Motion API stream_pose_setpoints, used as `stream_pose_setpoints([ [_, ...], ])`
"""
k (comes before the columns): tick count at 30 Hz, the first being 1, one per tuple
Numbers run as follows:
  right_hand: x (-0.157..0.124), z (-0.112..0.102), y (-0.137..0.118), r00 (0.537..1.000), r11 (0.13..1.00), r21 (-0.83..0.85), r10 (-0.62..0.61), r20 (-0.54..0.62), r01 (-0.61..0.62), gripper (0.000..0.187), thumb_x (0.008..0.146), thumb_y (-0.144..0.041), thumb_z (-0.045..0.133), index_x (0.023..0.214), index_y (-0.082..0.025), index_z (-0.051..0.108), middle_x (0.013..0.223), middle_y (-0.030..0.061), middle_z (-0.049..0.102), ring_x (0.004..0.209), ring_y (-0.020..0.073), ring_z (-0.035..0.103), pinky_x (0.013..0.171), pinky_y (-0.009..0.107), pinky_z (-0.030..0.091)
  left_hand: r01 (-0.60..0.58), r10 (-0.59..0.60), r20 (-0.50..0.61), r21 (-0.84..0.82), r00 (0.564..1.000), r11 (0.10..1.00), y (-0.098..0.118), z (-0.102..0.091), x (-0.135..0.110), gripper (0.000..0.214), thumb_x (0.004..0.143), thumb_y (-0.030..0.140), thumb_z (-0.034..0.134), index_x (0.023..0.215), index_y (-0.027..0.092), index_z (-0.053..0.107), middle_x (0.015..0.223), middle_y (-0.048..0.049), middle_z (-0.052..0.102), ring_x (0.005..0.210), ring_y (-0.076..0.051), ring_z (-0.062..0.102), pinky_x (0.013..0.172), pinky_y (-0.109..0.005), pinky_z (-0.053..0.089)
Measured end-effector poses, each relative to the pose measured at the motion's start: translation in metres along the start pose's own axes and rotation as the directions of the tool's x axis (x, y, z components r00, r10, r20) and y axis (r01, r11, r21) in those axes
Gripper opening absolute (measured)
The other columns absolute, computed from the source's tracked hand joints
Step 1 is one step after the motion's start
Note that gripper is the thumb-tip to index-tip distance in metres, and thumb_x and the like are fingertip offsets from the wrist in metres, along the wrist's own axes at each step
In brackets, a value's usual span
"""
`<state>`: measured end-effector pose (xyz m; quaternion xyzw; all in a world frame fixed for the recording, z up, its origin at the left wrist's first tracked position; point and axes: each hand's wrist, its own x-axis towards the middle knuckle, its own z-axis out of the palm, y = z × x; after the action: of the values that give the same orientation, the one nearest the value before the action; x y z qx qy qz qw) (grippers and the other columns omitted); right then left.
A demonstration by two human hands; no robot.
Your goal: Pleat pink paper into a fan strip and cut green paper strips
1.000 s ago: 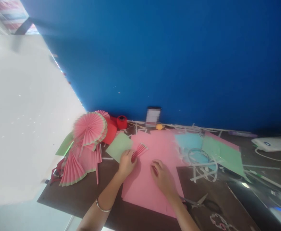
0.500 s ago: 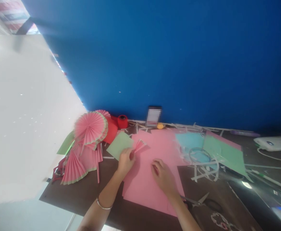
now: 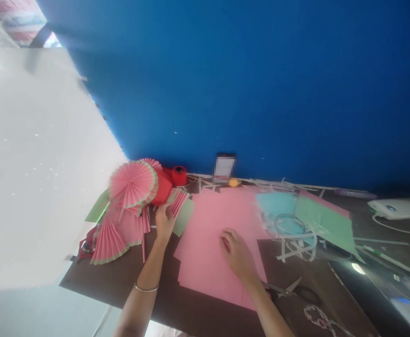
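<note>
My left hand (image 3: 165, 222) is closed on the lower end of a small pleated paper fan (image 3: 179, 201), pink with a pale green edge. It holds the fan over the green paper (image 3: 184, 217), left of the pink sheets. My right hand (image 3: 238, 252) rests on the stack of pink paper (image 3: 208, 271), its fingers curled loosely; no object shows in them. Left of my left hand are more pleated fans: a round pink one (image 3: 131, 182) with a green rim and a half-spread one (image 3: 108, 243) near the table's left edge.
A red tape roll (image 3: 179, 175) stands by the blue wall. Scissors (image 3: 289, 289) lie open beside my right forearm. Blue paper (image 3: 276, 206), paper strips (image 3: 299, 245) and green paper (image 3: 327, 220) cover the right side. A white device with a cable (image 3: 397, 208) sits far right.
My left hand has carried the small pleated fan left, from above the pink sheets to above the green paper. My right hand has stayed almost still on the pink paper.
</note>
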<state>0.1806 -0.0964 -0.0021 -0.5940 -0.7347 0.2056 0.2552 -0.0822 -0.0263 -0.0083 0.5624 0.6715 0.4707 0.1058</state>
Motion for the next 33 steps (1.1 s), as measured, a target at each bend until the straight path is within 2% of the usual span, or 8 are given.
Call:
stream_pose_setpoints([
  [6, 0.004, -0.024, -0.003, 0.983, 0.989, 0.135, 0.029, 0.184, -0.054, 0.027, 0.087, -0.034, 0.041, 0.107, -0.023, 0.055, 0.112, 0.0073, 0.060, 0.097, 0.0204, 0.062, 0.084, 0.037, 0.050, 0.071, -0.071, -0.001, -0.040, 0.997, 0.997, -0.004, -0.006, 0.001, 0.027, 0.077, 0.007, 0.037, 0.092, 0.015, 0.058, 0.082, -0.0065, 0.067, 0.071, -0.015, 0.066, 0.068, -0.030, 0.053],
  [15, -0.031, -0.046, 0.015, 0.990, 0.993, 0.077, 0.075, 0.118, -0.085, 0.028, 0.085, -0.033, 0.040, 0.097, -0.020, 0.061, 0.106, 0.0109, 0.063, 0.099, 0.0223, 0.060, 0.089, 0.040, 0.049, -0.068, 0.069, 0.073, -0.020, 0.995, 0.997, 0.012, -0.004, -0.004, 0.023, 0.077, 0.016, 0.049, 0.097, 0.017, 0.060, 0.096, -0.0086, 0.064, 0.091, -0.020, 0.060, 0.083, -0.037, 0.049],
  [17, -0.043, -0.046, 0.025, 0.997, 0.998, 0.010, 0.067, 0.045, -0.067, 0.029, 0.084, -0.035, 0.039, 0.095, -0.020, 0.062, 0.109, 0.0114, 0.062, 0.103, 0.0236, 0.058, 0.092, 0.042, 0.047, -0.181, 0.175, 0.126, 0.033, 0.976, 0.983, 0.019, -0.001, -0.009, 0.028, 0.076, 0.020, 0.054, 0.104, 0.018, 0.060, 0.109, -0.0106, 0.060, 0.107, -0.024, 0.054, 0.094, -0.042, 0.043],
  [21, -0.074, -0.040, 0.040, 0.988, 0.981, -0.191, 0.000, -0.154, -0.030, 0.035, 0.084, -0.037, 0.038, 0.106, -0.020, 0.060, 0.121, 0.0133, 0.055, 0.122, 0.0301, 0.044, 0.099, 0.052, 0.037, -0.412, 0.357, 0.328, 0.113, 0.875, 0.904, 0.027, 0.007, -0.020, 0.036, 0.076, 0.022, 0.057, 0.113, 0.021, 0.058, 0.130, -0.0104, 0.050, 0.125, -0.028, 0.039, 0.103, -0.049, 0.034],
  [24, -0.101, -0.029, 0.047, 0.960, 0.910, -0.364, 0.105, -0.258, -0.197, 0.046, 0.085, -0.040, 0.034, 0.125, -0.020, 0.048, 0.137, 0.0162, 0.040, 0.131, 0.0361, 0.028, 0.100, 0.064, 0.024, -0.446, 0.366, 0.391, 0.135, 0.844, 0.885, 0.023, 0.012, -0.024, 0.035, 0.078, 0.015, 0.052, 0.112, 0.020, 0.059, 0.130, -0.0108, 0.050, 0.125, -0.027, 0.040, 0.103, -0.050, 0.032],
  [26, -0.115, -0.021, 0.053, 0.938, 0.860, -0.411, 0.191, -0.291, -0.303, 0.057, 0.085, -0.044, 0.033, 0.135, -0.018, 0.036, 0.143, 0.0198, 0.030, 0.133, 0.0401, 0.021, 0.097, 0.069, 0.021, -0.429, 0.346, 0.388, 0.150, 0.854, 0.891, 0.017, 0.013, -0.023, 0.035, 0.077, 0.010, 0.049, 0.108, 0.019, 0.060, 0.126, -0.0120, 0.053, 0.125, -0.027, 0.042, 0.103, -0.051, 0.031],
  [28, -0.123, -0.017, 0.059, 0.940, 0.849, -0.426, 0.213, -0.267, -0.313, 0.063, 0.085, -0.048, 0.031, 0.139, -0.015, 0.030, 0.145, 0.0221, 0.025, 0.134, 0.0410, 0.018, 0.097, 0.069, 0.020, -0.396, 0.316, 0.363, 0.171, 0.876, 0.902, 0.011, 0.014, -0.020, 0.035, 0.075, 0.006, 0.048, 0.105, 0.018, 0.061, 0.123, -0.0121, 0.055, 0.124, -0.027, 0.043, 0.104, -0.051, 0.031],
  [33, -0.108, -0.027, 0.069, 0.925, 0.847, -0.391, 0.269, -0.270, -0.361, 0.063, 0.086, -0.047, 0.027, 0.137, -0.010, 0.033, 0.143, 0.0243, 0.027, 0.134, 0.0404, 0.017, 0.099, 0.067, 0.019, -0.339, 0.295, 0.217, 0.210, 0.931, 0.917, 0.014, 0.008, -0.016, 0.031, 0.072, 0.005, 0.050, 0.098, 0.016, 0.062, 0.117, -0.0151, 0.056, 0.123, -0.029, 0.043, 0.103, -0.049, 0.032],
])
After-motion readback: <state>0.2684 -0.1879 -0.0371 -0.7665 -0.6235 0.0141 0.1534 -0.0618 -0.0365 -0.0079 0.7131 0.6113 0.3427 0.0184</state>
